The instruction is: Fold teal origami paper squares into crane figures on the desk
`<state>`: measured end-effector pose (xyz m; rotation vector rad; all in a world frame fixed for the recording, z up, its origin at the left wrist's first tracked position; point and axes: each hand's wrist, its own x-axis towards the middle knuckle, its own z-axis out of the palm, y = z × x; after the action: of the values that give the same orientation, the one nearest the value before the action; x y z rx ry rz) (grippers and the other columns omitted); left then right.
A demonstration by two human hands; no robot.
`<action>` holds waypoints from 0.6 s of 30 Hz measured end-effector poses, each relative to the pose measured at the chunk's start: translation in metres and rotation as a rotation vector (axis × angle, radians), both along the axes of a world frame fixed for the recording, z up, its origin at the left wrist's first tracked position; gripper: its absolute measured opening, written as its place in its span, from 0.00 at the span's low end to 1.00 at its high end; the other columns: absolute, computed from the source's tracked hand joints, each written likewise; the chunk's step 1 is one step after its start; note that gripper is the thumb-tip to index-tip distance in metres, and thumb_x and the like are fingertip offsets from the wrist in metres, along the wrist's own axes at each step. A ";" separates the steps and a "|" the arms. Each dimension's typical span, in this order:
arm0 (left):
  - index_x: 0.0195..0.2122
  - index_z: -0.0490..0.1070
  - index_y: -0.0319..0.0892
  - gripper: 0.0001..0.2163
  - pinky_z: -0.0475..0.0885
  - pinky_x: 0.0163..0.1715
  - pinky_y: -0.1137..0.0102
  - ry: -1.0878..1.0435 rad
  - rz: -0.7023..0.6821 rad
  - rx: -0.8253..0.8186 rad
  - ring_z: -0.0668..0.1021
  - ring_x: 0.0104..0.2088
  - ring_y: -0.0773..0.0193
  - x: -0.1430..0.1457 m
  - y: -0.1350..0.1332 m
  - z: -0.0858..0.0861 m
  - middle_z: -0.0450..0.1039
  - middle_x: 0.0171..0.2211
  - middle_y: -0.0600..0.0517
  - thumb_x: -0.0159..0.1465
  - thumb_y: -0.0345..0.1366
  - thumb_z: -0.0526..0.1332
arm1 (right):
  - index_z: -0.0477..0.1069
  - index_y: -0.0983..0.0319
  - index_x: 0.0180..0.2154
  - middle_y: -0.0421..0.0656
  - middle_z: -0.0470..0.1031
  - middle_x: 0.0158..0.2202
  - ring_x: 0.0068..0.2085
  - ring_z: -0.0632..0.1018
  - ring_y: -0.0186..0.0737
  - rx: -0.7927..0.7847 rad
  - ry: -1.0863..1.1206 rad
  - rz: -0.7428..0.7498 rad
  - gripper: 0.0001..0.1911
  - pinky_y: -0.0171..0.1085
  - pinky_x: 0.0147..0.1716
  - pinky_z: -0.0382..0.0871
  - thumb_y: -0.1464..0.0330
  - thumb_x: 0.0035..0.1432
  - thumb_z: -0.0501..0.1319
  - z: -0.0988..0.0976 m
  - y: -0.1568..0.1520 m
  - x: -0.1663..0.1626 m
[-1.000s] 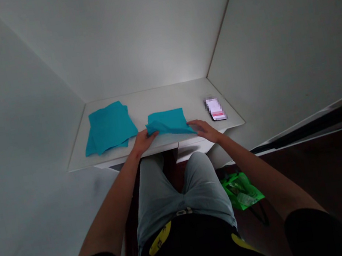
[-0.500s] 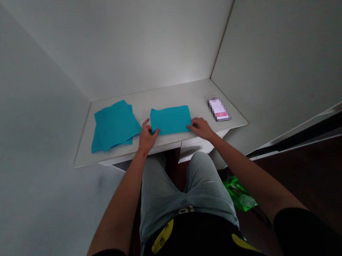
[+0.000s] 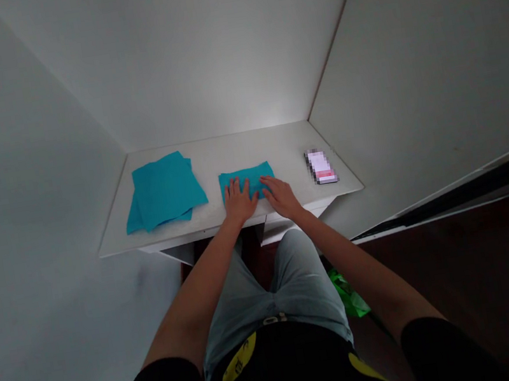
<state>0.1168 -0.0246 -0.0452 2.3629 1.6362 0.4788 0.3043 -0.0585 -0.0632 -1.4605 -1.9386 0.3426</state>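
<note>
A folded turquoise cloth (image 3: 254, 172) lies flat near the middle of the white desktop, its long side facing me. My left hand (image 3: 240, 202) rests palm down on its left part, fingers spread. On the right part lies my right hand (image 3: 280, 195), its fingers stretched out over the cloth and pointing inward. Both hands are open and cover much of the cloth's near half. Further left, unfolded turquoise cloths (image 3: 167, 188) lie in a loose, uneven pile, touched by neither hand.
A phone (image 3: 321, 166) with a lit, blurred screen lies at the right of the white desk (image 3: 210, 152). Walls close in the desk at the back and both sides. A green bag (image 3: 349, 294) sits on the dark floor beside my right leg.
My hands have let go of the cloth's near corners and moved inward onto its top, now lying flat. The cloth sits slightly turned. The pile and phone are as before.
</note>
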 end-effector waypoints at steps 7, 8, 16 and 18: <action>0.76 0.65 0.44 0.27 0.50 0.81 0.53 0.154 -0.338 0.002 0.58 0.81 0.53 -0.032 0.013 -0.009 0.61 0.79 0.47 0.80 0.43 0.48 | 0.62 0.63 0.77 0.52 0.63 0.78 0.79 0.64 0.52 -0.165 -0.217 0.096 0.38 0.57 0.79 0.57 0.49 0.82 0.41 -0.005 0.013 -0.023; 0.77 0.64 0.43 0.28 0.51 0.81 0.54 0.154 -0.324 -0.002 0.59 0.81 0.53 -0.034 0.015 -0.009 0.61 0.79 0.46 0.80 0.45 0.49 | 0.61 0.64 0.78 0.53 0.62 0.79 0.79 0.63 0.52 -0.175 -0.255 0.080 0.38 0.57 0.79 0.56 0.49 0.82 0.41 -0.006 0.014 -0.019; 0.82 0.53 0.35 0.37 0.47 0.82 0.48 0.182 -0.037 -0.090 0.51 0.83 0.45 -0.018 0.039 -0.006 0.47 0.83 0.40 0.78 0.53 0.49 | 0.53 0.72 0.80 0.62 0.49 0.82 0.82 0.55 0.62 -0.131 -0.402 0.006 0.49 0.61 0.80 0.50 0.41 0.77 0.48 -0.014 -0.003 0.004; 0.82 0.53 0.36 0.37 0.46 0.82 0.46 0.171 -0.020 -0.078 0.52 0.83 0.44 -0.014 0.048 -0.005 0.47 0.83 0.40 0.78 0.54 0.49 | 0.51 0.73 0.80 0.65 0.49 0.82 0.82 0.54 0.65 -0.118 -0.411 0.026 0.56 0.63 0.80 0.49 0.36 0.73 0.51 -0.015 -0.010 0.004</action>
<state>0.1027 0.0233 -0.0507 2.4176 1.6672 0.2090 0.3086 -0.0689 -0.0784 -1.6859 -2.2931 0.1789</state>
